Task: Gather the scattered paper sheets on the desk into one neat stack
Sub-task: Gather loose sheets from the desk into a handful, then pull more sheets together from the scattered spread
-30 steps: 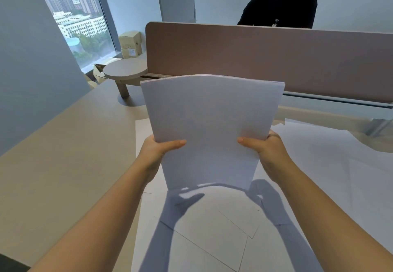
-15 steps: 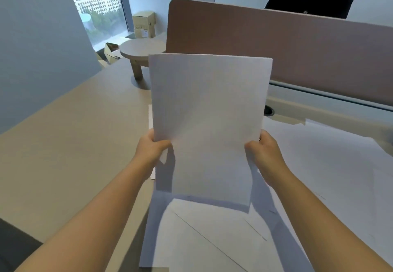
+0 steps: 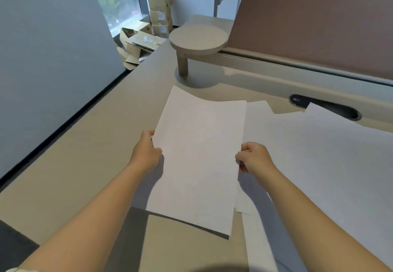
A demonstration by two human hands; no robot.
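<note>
White rectangular paper sheets (image 3: 197, 156) hang low over the beige surface (image 3: 89, 154), our left hand (image 3: 146, 154) and right hand (image 3: 255, 159) pinching their side edges; we should probably lower them flat, edges squared.

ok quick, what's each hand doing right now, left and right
Left hand: grips the left edge of the stack of white paper sheets.
Right hand: pinches the right edge of the same stack.
</note>
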